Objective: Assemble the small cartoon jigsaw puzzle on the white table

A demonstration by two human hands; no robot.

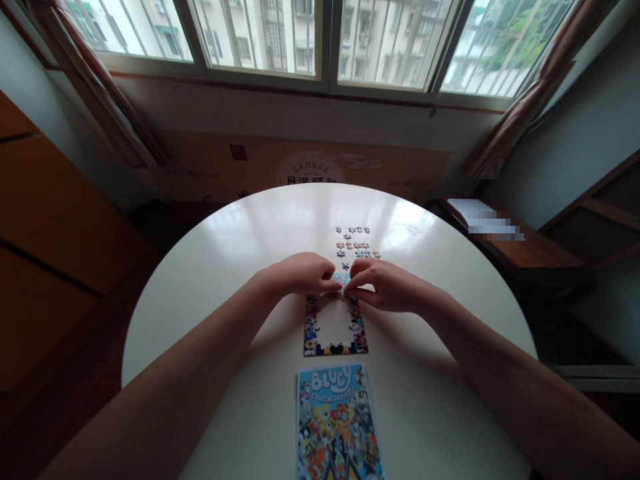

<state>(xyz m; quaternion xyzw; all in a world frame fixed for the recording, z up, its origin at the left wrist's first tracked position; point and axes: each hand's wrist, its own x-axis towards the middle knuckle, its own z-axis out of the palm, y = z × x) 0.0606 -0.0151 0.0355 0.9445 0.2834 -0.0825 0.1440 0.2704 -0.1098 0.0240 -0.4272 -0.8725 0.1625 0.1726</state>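
Note:
A partly assembled jigsaw puzzle [311, 330] lies on the white table, its joined border surrounding an open middle. My left hand [311, 273] curls over the upper left of the puzzle, fingers closed and thumb pressed down near its top part. From the other side my right hand [381, 285] meets it, thumb and fingertips pinched together on a small puzzle piece at the puzzle's upper section. The fingertips of both hands nearly touch, and they cover part of the puzzle. Whatever is under the left fingers is hidden. Loose puzzle pieces [357, 245] lie in rough rows just beyond the hands.
Nearest me is a Bluey picture sheet [336, 420] on the round white table [210, 267]. A wooden side stand [535, 250] with papers [473, 212] is at the right. Behind the table are a printed box panel [200, 160] and windows [260, 33].

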